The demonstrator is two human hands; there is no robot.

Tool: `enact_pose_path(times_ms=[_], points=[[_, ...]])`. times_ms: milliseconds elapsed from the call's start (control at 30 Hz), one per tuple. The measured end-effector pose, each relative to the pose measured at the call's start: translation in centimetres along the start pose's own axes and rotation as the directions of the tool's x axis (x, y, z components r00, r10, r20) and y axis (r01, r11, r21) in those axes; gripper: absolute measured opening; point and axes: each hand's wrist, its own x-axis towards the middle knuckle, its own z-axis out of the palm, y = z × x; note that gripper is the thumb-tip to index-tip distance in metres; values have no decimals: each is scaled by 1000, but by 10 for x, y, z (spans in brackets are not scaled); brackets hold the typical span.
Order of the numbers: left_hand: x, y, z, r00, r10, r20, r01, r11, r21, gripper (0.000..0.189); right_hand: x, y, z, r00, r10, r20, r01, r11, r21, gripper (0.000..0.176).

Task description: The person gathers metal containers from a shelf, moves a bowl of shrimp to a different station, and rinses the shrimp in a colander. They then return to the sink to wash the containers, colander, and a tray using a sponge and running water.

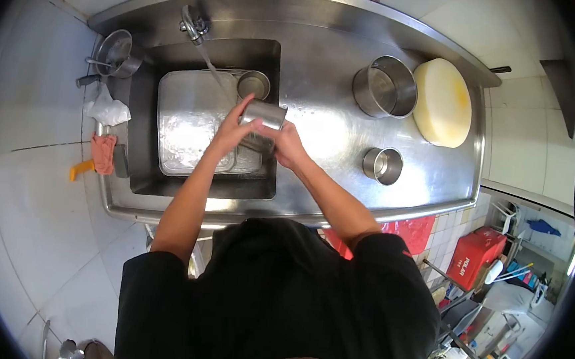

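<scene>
Over the right side of the sink (pixel 143 169), my left hand (pixel 233 128) grips a metal canister (pixel 265 112) from its left, with fingers and thumb around its wall. My right hand (pixel 290 145) is closed at the canister's right end, and its fingertips are partly hidden. The canister lies tilted on its side. Just behind it, another round metal container (pixel 253 84) sits in the sink. Under my hands are a clear rectangular tray (pixel 192 116) and part of another one. Water runs from the faucet (pixel 193 25) onto the tray.
On the steel counter to the right stand a large metal pot (pixel 385 86), a smaller metal canister (pixel 382 165) and a thick round whitish block (pixel 443 102). Left of the sink are a saucepan (pixel 118 54), a white plastic bag (pixel 108 107) and an orange cloth (pixel 103 153).
</scene>
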Motion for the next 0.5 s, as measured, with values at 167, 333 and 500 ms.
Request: enact_pose_path(times_ms=[167,333,500], points=[[2,-72,-24,985,-138,-106,36,757,-652,48,11,10,21,983,-51,178,87,976,-200,49],[3,-3,-32,779,-615,124,618,718,-320,52,2,17,-23,761,-268,591,642,182,-745,46],[-2,-28,40,859,304,-413,10,796,605,100,30,61,-4,989,-145,-31,120,907,-403,50]])
